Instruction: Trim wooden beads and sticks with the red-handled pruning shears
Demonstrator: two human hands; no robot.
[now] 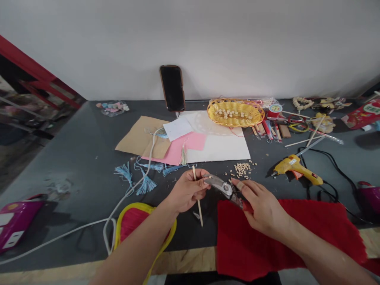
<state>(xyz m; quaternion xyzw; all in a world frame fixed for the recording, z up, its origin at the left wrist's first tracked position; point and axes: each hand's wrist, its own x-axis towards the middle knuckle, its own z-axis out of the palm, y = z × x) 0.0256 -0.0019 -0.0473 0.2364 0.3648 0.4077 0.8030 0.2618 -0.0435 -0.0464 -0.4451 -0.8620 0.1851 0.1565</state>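
Fingers of the left hand [189,190] pinch a slim wooden stick [200,213]; the right hand [263,206] has its fingers curled around pruning shears [226,189], blades at the left thumb. Pale wooden bits [242,170] lie just beyond the right fingertips.

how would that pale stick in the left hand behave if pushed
The pale stick is probably stiff, since it runs straight past the left hand at both ends. Being thin, it looks light; its rod-like shape may let it roll.
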